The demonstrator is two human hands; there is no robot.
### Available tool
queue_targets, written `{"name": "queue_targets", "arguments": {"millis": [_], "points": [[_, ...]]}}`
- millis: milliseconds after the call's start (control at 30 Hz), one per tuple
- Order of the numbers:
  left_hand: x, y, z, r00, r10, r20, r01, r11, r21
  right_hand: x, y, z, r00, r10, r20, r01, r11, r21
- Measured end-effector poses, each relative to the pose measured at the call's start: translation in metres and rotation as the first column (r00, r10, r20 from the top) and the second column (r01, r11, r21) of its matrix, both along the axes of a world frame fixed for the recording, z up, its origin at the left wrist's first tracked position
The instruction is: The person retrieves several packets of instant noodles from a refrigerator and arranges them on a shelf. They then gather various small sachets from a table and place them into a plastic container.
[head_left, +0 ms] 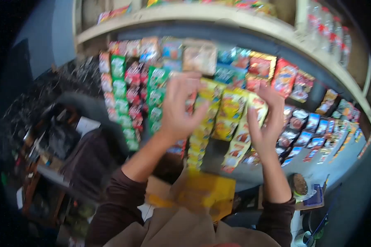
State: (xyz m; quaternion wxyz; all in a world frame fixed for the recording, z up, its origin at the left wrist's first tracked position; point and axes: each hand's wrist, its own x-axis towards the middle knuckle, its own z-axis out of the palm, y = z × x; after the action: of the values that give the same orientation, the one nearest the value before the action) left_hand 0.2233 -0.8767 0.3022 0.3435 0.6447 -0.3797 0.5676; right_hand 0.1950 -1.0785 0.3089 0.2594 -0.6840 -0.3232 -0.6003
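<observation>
Hanging between two raised hands, the narrow yellow strip (pixel 201 136) of sachets is blurred, and its lettering is too smeared for me to read. The left hand (pixel 179 109) is just beside its upper part, hiding some packets behind; the right hand (pixel 269 123) is farther to its right, covering part of a pale strip (pixel 236 149). Each thumb stands apart from its fingers, but whether either grip pinches anything I cannot tell (the fingertips smear into the packets).

The narrow yellow strip runs lengthwise top to bottom, its lower end swung a little left; the pale strip, right of it, slants more strongly that way. Wider yellow packets (pixel 229 111) hang between those two, and a green strip (pixel 156 99) hangs left of the narrow yellow strip, past the left hand.

Below the narrow yellow strip is a yellow box (pixel 223 191), partly hidden by the person's clothing, its contents unclear. Well above and right of that strip, clear bottles (pixel 325 31) with red labels stand along a shelf (pixel 185 14); I can't make out what fills them.
</observation>
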Motion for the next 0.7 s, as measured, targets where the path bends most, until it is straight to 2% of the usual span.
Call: {"name": "queue_targets", "arguments": {"millis": [33, 67, 100, 133, 167, 200, 233, 267, 333, 400, 533, 567, 667, 700], "points": [[-0.013, 0.009, -0.041, 0.996, -0.014, -0.088, 0.017, 0.999, 0.029, -0.012, 0.007, -0.044, 0.980, 0.014, -0.198, -0.013, 1.000, 0.008], [-0.025, 0.022, -0.077, 0.985, -0.017, -0.169, 0.025, 0.998, 0.050, -0.018, 0.018, -0.079, 0.953, 0.112, -0.282, -0.123, 0.992, -0.020], [-0.041, 0.036, -0.112, 0.961, 0.053, -0.270, -0.042, 0.998, 0.046, -0.025, 0.030, -0.109, 0.851, 0.237, -0.469, -0.262, 0.965, 0.012], [-0.055, 0.050, -0.140, 0.925, 0.120, -0.360, -0.116, 0.993, 0.032, -0.028, 0.043, -0.132, 0.780, 0.300, -0.550, -0.358, 0.934, 0.001], [-0.067, 0.065, -0.165, 0.903, 0.180, -0.390, -0.193, 0.981, 0.006, -0.029, 0.054, -0.164, 0.593, 0.411, -0.693, -0.439, 0.886, 0.150], [-0.079, 0.082, -0.187, 0.837, 0.184, -0.515, -0.247, 0.968, -0.055, -0.026, 0.068, -0.182, 0.543, 0.435, -0.718, -0.506, 0.852, 0.134], [-0.096, 0.097, -0.208, 0.760, 0.163, -0.630, -0.302, 0.946, -0.118, -0.029, 0.081, -0.196, 0.433, 0.487, -0.759, -0.517, 0.824, 0.234], [-0.117, 0.111, -0.212, 0.728, 0.272, -0.629, -0.393, 0.917, -0.059, -0.034, 0.094, -0.206, 0.319, 0.528, -0.787, -0.503, 0.798, 0.332], [-0.150, 0.138, -0.225, 0.634, 0.391, -0.667, -0.530, 0.848, -0.007, -0.043, 0.125, -0.217, 0.204, 0.550, -0.810, -0.541, 0.753, 0.374], [-0.179, 0.160, -0.231, 0.581, 0.444, -0.682, -0.621, 0.783, -0.019, -0.056, 0.161, -0.227, 0.192, 0.587, -0.786, -0.609, 0.700, 0.374], [-0.235, 0.216, -0.233, 0.538, 0.502, -0.677, -0.715, 0.698, -0.051, -0.092, 0.253, -0.234, 0.020, 0.562, -0.827, -0.680, 0.614, 0.401], [-0.251, 0.233, -0.236, 0.524, 0.513, -0.680, -0.728, 0.684, -0.046, -0.101, 0.278, -0.240, 0.000, 0.588, -0.809, -0.726, 0.556, 0.405], [-0.299, 0.290, -0.247, 0.482, 0.554, -0.679, -0.791, 0.608, -0.066, -0.135, 0.349, -0.241, -0.014, 0.593, -0.805, -0.807, 0.469, 0.359], [-0.317, 0.312, -0.252, 0.437, 0.529, -0.728, -0.811, 0.581, -0.065, -0.144, 0.374, -0.245, -0.009, 0.583, -0.813, -0.828, 0.452, 0.333]]}}
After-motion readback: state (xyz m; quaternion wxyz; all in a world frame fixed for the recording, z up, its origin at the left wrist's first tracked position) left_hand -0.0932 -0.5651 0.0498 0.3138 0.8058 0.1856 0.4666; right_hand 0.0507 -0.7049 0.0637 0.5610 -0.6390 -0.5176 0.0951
